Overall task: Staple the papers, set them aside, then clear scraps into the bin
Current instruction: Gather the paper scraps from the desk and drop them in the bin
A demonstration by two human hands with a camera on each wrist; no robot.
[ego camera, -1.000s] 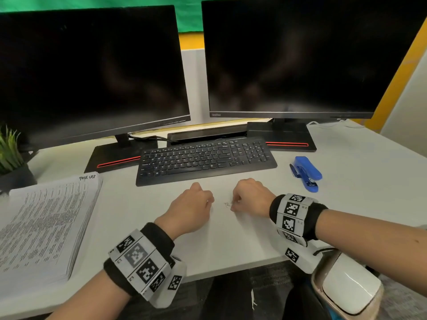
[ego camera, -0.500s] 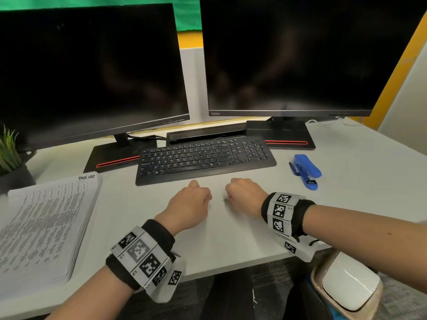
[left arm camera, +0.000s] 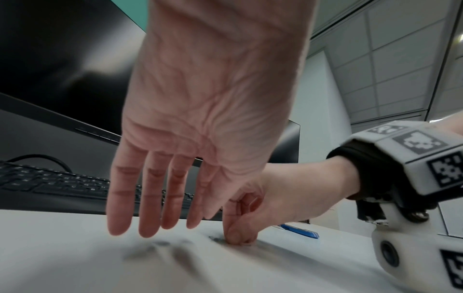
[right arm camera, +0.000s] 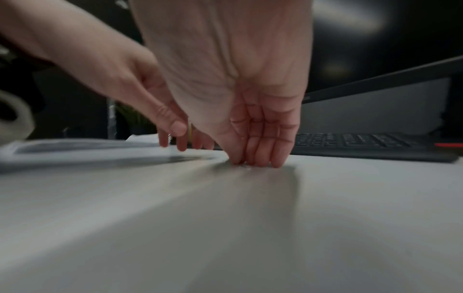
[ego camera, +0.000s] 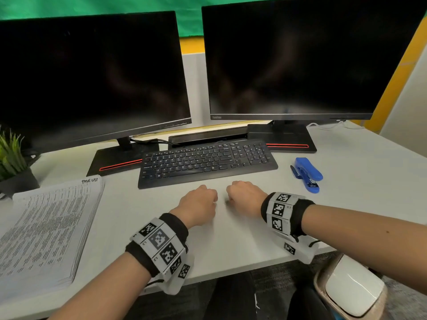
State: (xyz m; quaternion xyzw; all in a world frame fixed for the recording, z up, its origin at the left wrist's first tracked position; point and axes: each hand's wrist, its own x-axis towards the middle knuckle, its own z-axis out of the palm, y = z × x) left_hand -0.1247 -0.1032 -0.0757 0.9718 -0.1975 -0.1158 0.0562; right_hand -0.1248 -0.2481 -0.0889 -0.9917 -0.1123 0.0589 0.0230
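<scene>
Both hands sit knuckles-up on the white desk, just in front of the keyboard. My left hand has straight fingers pointing down, their tips hovering just above the desk. My right hand is curled, thumb and fingertips pinched together on the surface around a tiny pale scrap, which is mostly hidden. The blue stapler lies to the right of the hands, untouched. A thick stack of printed papers lies at the desk's left. The bin, with a white lid, stands below the desk's front right corner.
A black keyboard lies right behind the hands, with two dark monitors on stands behind it. A potted plant stands at the far left. The desk's front edge runs just under my wrists.
My right hand slid left toward the left hand and now covers the small scrap that lay between them. Both hands sit a little closer to the keyboard.
</scene>
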